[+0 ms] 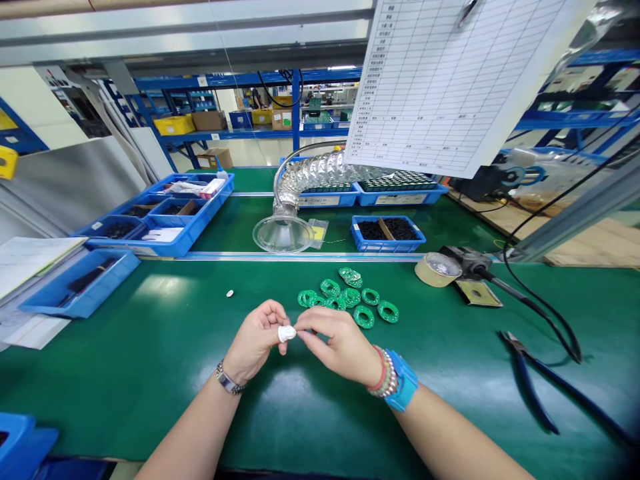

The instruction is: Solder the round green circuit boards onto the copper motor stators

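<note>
A white finger cot covers the tip of the thumb on my left hand. The other fingers of that hand are curled in behind the thumb, and nothing shows inside them. From the right, my right hand pinches the end of the finger cot between thumb and forefinger. Just beyond my hands, several green ring-shaped circuit boards lie in a loose cluster, some overlapping. A small white rolled piece, similar in colour to the cot, rests on the green mat to the left.
Cutting pliers, a tape roll and a corded black tool lie right. Blue parts trays stand left; a blue bin of black parts stands behind. A clear fume hood and a hanging paper form overhang the bench.
</note>
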`<state>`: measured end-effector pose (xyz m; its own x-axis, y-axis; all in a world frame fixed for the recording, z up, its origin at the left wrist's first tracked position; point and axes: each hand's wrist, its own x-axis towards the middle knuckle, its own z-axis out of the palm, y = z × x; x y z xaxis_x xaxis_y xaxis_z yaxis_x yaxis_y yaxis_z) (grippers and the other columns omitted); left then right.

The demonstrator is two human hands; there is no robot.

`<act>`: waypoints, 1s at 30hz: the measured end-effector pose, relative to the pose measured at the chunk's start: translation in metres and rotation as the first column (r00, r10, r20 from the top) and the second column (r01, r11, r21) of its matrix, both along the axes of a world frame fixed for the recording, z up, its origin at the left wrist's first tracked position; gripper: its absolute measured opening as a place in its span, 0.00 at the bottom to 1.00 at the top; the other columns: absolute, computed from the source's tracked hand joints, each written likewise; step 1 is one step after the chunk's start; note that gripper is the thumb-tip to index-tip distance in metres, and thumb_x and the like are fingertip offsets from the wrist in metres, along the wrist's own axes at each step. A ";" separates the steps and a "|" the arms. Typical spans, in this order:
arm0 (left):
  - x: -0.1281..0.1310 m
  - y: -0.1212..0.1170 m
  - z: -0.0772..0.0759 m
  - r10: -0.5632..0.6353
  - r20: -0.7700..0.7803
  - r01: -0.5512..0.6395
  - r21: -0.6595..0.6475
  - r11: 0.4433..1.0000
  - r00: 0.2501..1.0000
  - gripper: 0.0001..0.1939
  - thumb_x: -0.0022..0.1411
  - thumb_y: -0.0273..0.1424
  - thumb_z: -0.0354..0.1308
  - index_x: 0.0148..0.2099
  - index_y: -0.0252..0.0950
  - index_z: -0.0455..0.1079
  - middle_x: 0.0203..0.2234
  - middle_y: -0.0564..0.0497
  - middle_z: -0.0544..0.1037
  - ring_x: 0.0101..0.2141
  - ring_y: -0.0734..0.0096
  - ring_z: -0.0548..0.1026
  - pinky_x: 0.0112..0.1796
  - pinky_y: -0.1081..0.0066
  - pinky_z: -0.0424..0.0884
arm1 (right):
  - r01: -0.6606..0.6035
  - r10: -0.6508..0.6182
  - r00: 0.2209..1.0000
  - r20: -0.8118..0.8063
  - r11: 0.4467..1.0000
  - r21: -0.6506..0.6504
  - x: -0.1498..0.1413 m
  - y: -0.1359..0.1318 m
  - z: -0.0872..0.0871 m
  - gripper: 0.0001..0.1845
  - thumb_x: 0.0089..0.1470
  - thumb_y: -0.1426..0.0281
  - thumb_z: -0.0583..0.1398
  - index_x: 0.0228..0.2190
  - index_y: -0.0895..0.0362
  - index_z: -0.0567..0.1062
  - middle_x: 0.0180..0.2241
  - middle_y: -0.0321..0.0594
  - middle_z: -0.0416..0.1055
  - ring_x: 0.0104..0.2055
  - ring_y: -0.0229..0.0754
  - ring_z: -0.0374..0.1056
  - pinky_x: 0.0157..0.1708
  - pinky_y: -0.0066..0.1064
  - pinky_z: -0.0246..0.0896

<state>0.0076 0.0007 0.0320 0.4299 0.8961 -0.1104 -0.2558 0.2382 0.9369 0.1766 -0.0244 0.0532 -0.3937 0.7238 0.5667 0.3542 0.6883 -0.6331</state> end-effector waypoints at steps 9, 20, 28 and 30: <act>0.000 0.000 -0.002 0.011 0.004 -0.011 0.019 1.000 1.000 0.15 0.46 0.26 0.65 0.31 0.33 0.60 0.22 0.59 0.67 0.16 0.86 0.65 0.18 0.81 0.63 | 0.055 -0.055 0.998 -0.011 0.998 0.025 0.000 -0.001 0.001 0.06 0.48 0.78 0.54 0.26 0.58 0.69 0.25 0.38 0.68 0.28 0.36 0.62 0.29 0.27 0.59; 0.008 -0.005 -0.007 -0.055 -0.011 0.055 0.001 0.998 0.998 0.15 0.44 0.20 0.62 0.33 0.34 0.60 0.19 0.61 0.66 0.18 0.85 0.63 0.19 0.84 0.61 | -0.035 0.033 0.995 0.090 0.999 0.015 -0.009 -0.001 -0.013 0.04 0.49 0.72 0.61 0.31 0.57 0.71 0.31 0.39 0.70 0.34 0.39 0.62 0.35 0.32 0.59; 0.007 -0.004 -0.007 -0.091 0.041 0.093 -0.035 0.995 0.995 0.14 0.46 0.22 0.62 0.32 0.34 0.59 0.18 0.59 0.69 0.16 0.83 0.65 0.17 0.81 0.64 | -0.091 0.091 0.996 -0.012 0.996 0.016 -0.009 -0.002 -0.004 0.05 0.50 0.78 0.58 0.25 0.57 0.71 0.26 0.36 0.71 0.32 0.37 0.64 0.36 0.31 0.58; 0.007 -0.004 -0.007 -0.086 0.044 0.088 -0.035 0.996 0.995 0.14 0.46 0.22 0.62 0.32 0.34 0.59 0.18 0.59 0.69 0.16 0.82 0.66 0.18 0.81 0.65 | -0.081 0.081 0.996 -0.023 0.997 0.022 -0.010 -0.002 -0.004 0.04 0.49 0.78 0.58 0.26 0.57 0.72 0.26 0.36 0.71 0.32 0.36 0.64 0.36 0.30 0.59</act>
<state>0.0147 -0.0037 0.0248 0.5110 0.8508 -0.1225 -0.2718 0.2951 0.9160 0.1669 -0.0266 0.0488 -0.4364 0.6780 0.5915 0.2815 0.7273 -0.6259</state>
